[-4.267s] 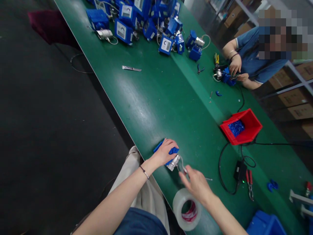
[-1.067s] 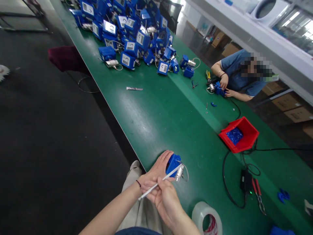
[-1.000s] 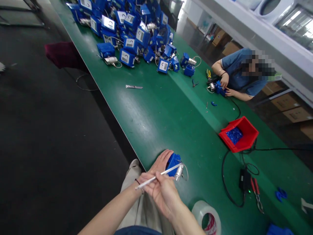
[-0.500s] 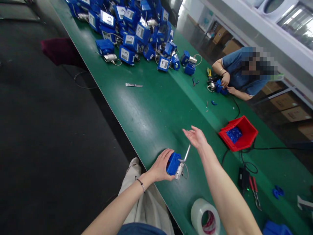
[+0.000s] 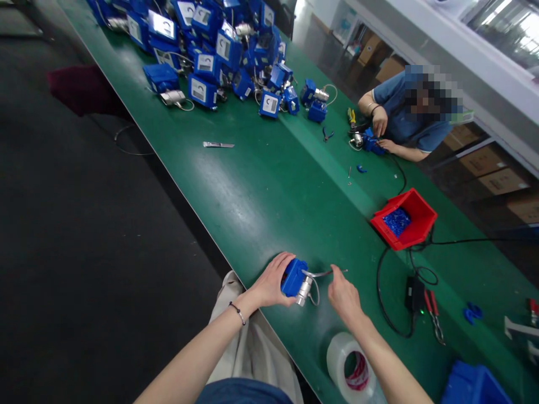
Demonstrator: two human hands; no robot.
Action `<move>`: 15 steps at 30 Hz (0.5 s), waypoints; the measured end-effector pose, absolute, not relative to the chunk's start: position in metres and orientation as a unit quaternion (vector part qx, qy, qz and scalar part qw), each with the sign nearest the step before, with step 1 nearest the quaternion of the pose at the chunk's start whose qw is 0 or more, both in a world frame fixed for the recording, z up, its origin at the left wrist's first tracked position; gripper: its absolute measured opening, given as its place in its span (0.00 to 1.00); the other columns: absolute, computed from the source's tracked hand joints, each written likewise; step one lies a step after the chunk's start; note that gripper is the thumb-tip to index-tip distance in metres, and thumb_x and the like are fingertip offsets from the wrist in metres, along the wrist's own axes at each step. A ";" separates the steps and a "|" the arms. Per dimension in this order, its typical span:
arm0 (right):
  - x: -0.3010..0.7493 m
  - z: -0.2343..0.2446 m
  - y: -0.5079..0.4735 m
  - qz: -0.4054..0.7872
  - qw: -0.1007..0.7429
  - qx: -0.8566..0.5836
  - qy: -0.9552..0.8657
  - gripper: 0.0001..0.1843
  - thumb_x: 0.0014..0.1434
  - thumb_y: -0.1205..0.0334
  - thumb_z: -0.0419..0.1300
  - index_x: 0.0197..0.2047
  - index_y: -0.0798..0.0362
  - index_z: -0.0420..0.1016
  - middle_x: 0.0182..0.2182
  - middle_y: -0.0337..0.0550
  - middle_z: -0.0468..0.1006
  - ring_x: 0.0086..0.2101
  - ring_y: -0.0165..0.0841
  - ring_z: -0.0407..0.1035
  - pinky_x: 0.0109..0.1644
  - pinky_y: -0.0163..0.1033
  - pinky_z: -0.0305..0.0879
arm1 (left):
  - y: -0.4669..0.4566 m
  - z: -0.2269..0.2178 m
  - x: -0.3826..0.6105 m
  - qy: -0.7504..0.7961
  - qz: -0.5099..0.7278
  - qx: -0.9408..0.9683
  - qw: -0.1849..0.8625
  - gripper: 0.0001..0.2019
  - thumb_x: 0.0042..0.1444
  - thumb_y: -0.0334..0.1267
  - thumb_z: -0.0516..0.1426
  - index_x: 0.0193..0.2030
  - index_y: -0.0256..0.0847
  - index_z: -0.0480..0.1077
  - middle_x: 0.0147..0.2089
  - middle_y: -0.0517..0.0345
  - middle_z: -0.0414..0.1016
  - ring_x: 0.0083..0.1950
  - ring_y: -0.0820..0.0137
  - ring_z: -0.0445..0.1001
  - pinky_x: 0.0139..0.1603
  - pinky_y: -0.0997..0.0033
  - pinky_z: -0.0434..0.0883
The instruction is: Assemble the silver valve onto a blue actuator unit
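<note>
My left hand (image 5: 275, 283) is wrapped around a blue actuator box (image 5: 293, 278) near the table's front edge. A silver metal valve (image 5: 304, 292) with a thin looped cable (image 5: 316, 293) sticks out of the box's right side. From beside the valve a slim silver wrench (image 5: 320, 274) reaches to the right, its near end at the fitting between box and valve. My right hand (image 5: 344, 294) is closed on the wrench's far part, with the tip showing past the fingers. Exactly how the wrench's head sits on the fitting is too small to tell.
Many blue actuators (image 5: 206, 62) are piled at the far left. A utility knife (image 5: 218, 145) lies mid-table. To the right are a red bin (image 5: 415, 224) of small blue parts, red-handled pliers (image 5: 433, 314) and a tape roll (image 5: 337, 359). Across the table a co-worker (image 5: 387, 106) handles another actuator.
My right hand has come down from an open pose above the wrench and closed on its handle. The wrench has swung from pointing up-right to nearly level. My left hand still holds the actuator.
</note>
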State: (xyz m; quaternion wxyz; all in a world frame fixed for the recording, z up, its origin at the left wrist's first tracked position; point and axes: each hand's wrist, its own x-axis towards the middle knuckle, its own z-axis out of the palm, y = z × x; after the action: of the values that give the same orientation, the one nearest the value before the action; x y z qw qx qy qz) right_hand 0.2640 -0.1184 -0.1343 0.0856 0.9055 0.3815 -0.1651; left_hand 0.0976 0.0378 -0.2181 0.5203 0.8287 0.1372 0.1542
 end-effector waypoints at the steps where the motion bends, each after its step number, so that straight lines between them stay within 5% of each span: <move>1: 0.256 -0.136 -0.126 -0.169 0.111 0.898 0.391 0.25 0.58 0.71 0.43 0.60 0.57 0.56 0.51 0.59 0.74 0.38 0.42 0.75 0.39 0.43 0.66 | 0.038 -0.218 0.098 0.136 0.156 0.830 0.519 0.54 0.32 0.45 0.68 0.66 0.38 0.46 0.66 0.41 0.53 0.68 0.49 0.50 0.68 0.47 0.53; 7: 0.181 -0.132 -0.158 -0.283 0.112 0.872 0.383 0.18 0.57 0.71 0.44 0.49 0.57 0.67 0.33 0.55 0.80 0.34 0.43 0.76 0.35 0.41 0.64 | 0.036 -0.220 0.098 0.137 0.163 0.830 0.515 0.53 0.33 0.44 0.67 0.66 0.39 0.46 0.65 0.42 0.54 0.67 0.50 0.50 0.68 0.48 0.53; 10: 0.141 -0.122 -0.147 -0.361 -0.021 0.844 0.397 0.14 0.56 0.72 0.46 0.39 0.54 0.70 0.31 0.49 0.80 0.34 0.39 0.75 0.36 0.37 0.64 | 0.036 -0.223 0.098 0.136 0.157 0.834 0.511 0.54 0.34 0.46 0.67 0.66 0.38 0.45 0.66 0.41 0.53 0.68 0.50 0.49 0.68 0.47 0.52; 15: 0.113 -0.095 -0.085 -0.403 -0.232 0.765 0.445 0.17 0.53 0.72 0.47 0.39 0.51 0.74 0.33 0.42 0.80 0.35 0.35 0.74 0.43 0.37 0.66 | 0.034 -0.233 0.099 0.136 0.166 0.845 0.489 0.55 0.34 0.46 0.68 0.67 0.37 0.44 0.67 0.41 0.51 0.68 0.51 0.49 0.69 0.49 0.52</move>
State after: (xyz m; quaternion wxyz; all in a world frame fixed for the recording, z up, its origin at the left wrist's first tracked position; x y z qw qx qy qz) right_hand 0.1126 -0.0852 -0.0955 -0.2316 0.7654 0.4451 -0.4030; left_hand 0.0986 0.0340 -0.2328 0.4891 0.8453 0.1363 0.1663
